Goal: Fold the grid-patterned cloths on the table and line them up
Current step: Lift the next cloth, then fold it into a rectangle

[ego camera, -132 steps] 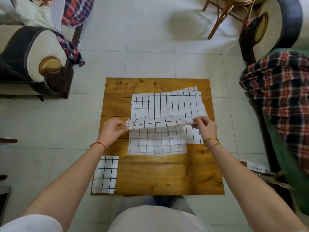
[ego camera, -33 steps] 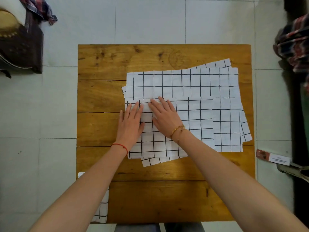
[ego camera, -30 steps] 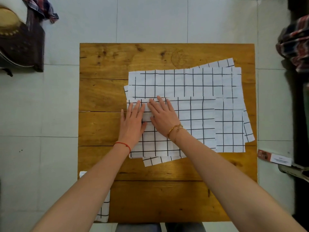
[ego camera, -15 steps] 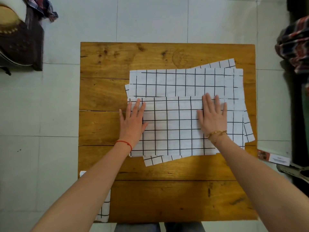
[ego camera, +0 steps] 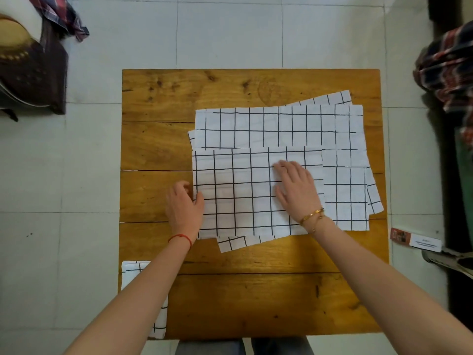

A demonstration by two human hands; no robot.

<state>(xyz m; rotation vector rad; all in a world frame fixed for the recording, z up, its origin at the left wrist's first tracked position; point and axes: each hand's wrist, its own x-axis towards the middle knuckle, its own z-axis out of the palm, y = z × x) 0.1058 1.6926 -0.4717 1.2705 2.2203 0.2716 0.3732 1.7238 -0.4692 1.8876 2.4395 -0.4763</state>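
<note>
A half-folded white cloth with a black grid [ego camera: 238,190] lies on top of a pile of spread grid cloths [ego camera: 279,124] on the wooden table [ego camera: 256,303]. My left hand [ego camera: 184,206] is at this cloth's left edge, fingers curled and thumb on top of the edge, pinching it. Flat on the cloth's right half rests my right hand [ego camera: 294,190], fingers apart. A small folded grid cloth [ego camera: 135,270] sits at the table's near left corner, partly hidden by my left forearm.
Tiled floor surrounds the table. A dark sofa arm [ego camera: 28,73] with a plaid cloth stands at the far left. At the right edge there is another plaid cloth [ego camera: 448,70], and a small carton [ego camera: 414,242] lies on the floor.
My left hand slid off the cloth to its left edge and curled its fingers there. My right hand moved left from the cloth's right end toward its middle.
</note>
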